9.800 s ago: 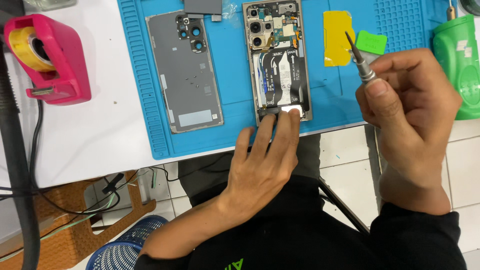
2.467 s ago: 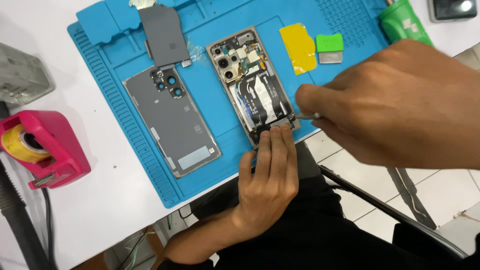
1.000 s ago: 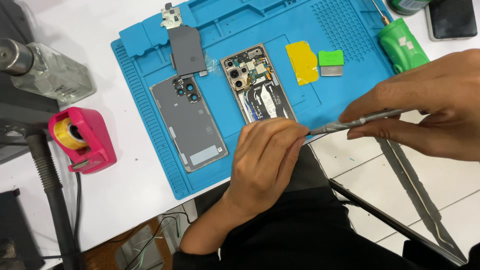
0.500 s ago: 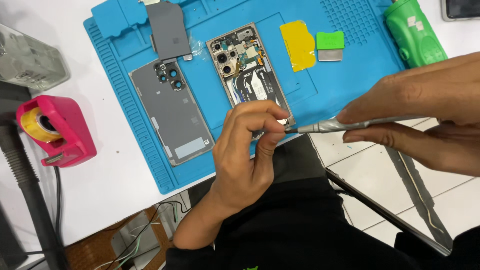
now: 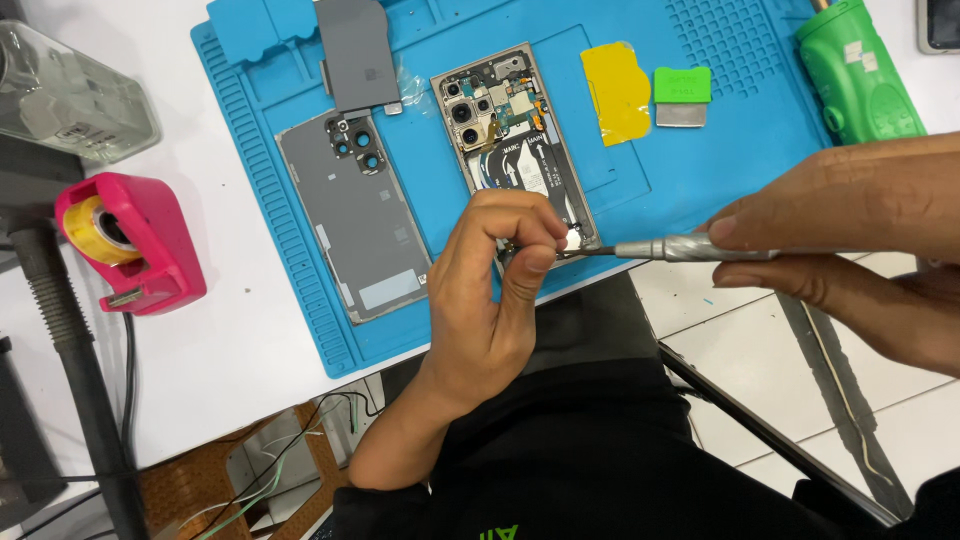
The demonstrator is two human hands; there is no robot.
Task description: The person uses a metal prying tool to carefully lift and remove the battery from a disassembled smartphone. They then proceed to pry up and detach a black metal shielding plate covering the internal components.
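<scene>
Left hand (image 5: 490, 290) sits at the bottom end of the opened phone (image 5: 515, 140) on the blue mat (image 5: 700, 170), thumb and forefinger pinched together on something too small to make out, right at the screwdriver (image 5: 690, 248) tip. Right hand (image 5: 860, 235) fingers clamped round the screwdriver shaft, held level, tip touching the phone's lower edge. Grey back cover (image 5: 360, 225) lies just left of the phone, yellow film (image 5: 618, 92) and green scraper (image 5: 682, 95) to its right, pink tape dispenser (image 5: 135, 240) off the mat on the left.
</scene>
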